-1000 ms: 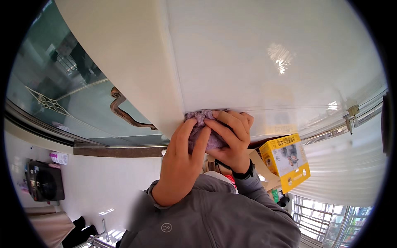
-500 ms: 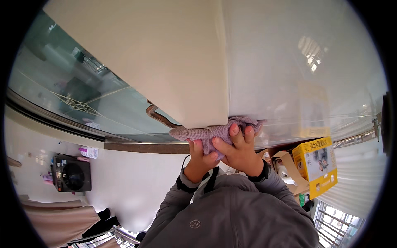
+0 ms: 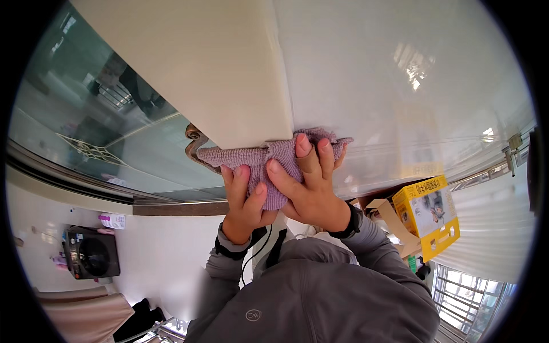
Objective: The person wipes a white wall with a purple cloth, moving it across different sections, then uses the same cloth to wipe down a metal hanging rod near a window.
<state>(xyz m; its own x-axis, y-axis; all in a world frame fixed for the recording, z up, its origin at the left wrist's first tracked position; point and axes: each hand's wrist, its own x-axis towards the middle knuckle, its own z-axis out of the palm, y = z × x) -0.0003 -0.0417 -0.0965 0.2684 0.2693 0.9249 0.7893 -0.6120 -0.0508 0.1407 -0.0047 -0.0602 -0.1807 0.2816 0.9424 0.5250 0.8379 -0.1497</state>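
Note:
A mauve, ribbed cleaning cloth point(image 3: 286, 160) is bunched against the lower edge of a cream wall strip point(image 3: 211, 68), spreading onto the glossy white wall beside it. My left hand point(image 3: 245, 200) grips the cloth's left part, thumb and fingers pressed into it. My right hand point(image 3: 317, 191) presses the right part, fingers pointing away from me; one finger has a tan band, perhaps a plaster, around it. A curled bronze door handle point(image 3: 194, 140) stands just left of the cloth, partly hidden behind it.
Sliding glass door panels point(image 3: 114, 137) with a metal track lie to the left. At the right are an open cardboard box point(image 3: 394, 226) and a yellow carton point(image 3: 429, 211). A dark washing machine point(image 3: 91, 252) stands far left, near a beige curtain point(image 3: 86, 314).
Both hands and the cloth appear farther up and left in the picture, closer to the handle. My view has shifted too. The grip on the cloth stays.

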